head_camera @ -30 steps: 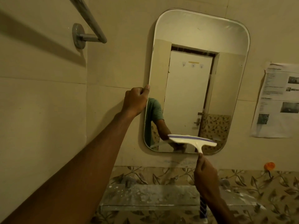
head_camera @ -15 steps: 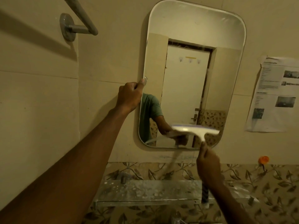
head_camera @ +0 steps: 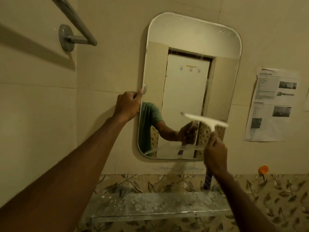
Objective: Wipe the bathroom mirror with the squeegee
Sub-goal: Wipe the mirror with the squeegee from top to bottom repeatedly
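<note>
A tall mirror with rounded corners hangs on the beige tiled wall. My left hand grips its left edge at mid height, thumb on the glass. My right hand is closed around the handle of a white squeegee. The squeegee's blade lies tilted against the lower right part of the glass, its left end higher. The blue-striped end of the handle sticks out below my right hand. The mirror reflects a white door, a green sleeve and the hand with the squeegee.
A grey towel rail juts from the wall at upper left. A printed paper sheet hangs right of the mirror. A speckled glass shelf runs below, over leaf-patterned tiles. An orange hook sits low right.
The squeegee has moved rightward along the lower mirror and its blade now tilts down to the right. My left hand stays on the mirror's left edge. The camera view has shifted slightly.
</note>
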